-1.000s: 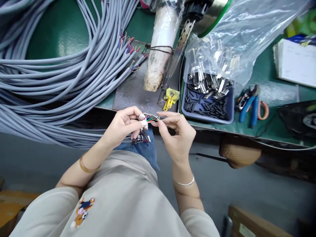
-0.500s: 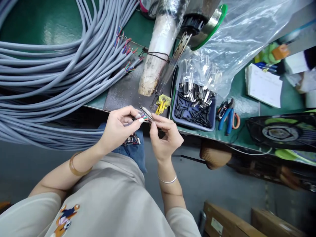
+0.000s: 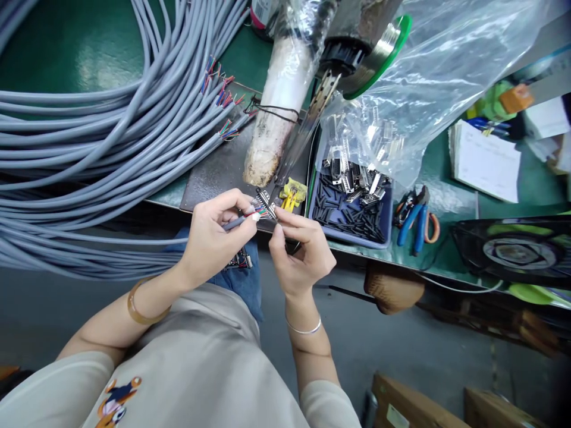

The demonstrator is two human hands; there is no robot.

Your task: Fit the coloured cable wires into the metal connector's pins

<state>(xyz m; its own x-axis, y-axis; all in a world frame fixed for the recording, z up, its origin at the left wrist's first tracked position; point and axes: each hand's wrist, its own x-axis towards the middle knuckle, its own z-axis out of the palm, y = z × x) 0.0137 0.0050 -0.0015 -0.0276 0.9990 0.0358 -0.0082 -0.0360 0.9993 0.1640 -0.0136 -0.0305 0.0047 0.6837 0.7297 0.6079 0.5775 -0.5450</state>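
Note:
My left hand [image 3: 218, 235] is closed on the end of a grey cable [image 3: 234, 223], thumb and fingers pinching near its thin coloured wires [image 3: 259, 212]. Those wires lie against the pin side of a metal multi-pin connector [image 3: 266, 202], tilted between my two hands. My right hand [image 3: 303, 252] has its thumb and index finger at the connector's right end, and its other fingers are curled. Whether each wire touches a pin is too small to tell. Just beyond the connector are a soldering iron's metal shaft [image 3: 307, 131] and a yellow clip [image 3: 293, 195].
Bundled grey cables [image 3: 111, 154] with bared ends fill the left. A blue tray [image 3: 352, 236] holds connectors and black sleeves, partly under a plastic bag [image 3: 464, 77]. Blue-handled pliers [image 3: 414, 226], a solder spool [image 3: 379, 59] and a black fan [image 3: 517, 249] stand near. Finished-looking connectors [image 3: 241, 260] hang below my left hand.
The connector has tilted more steeply between my fingers, and the grey cable in my left hand shows more. The view has shifted slightly. Both hands keep their grip.

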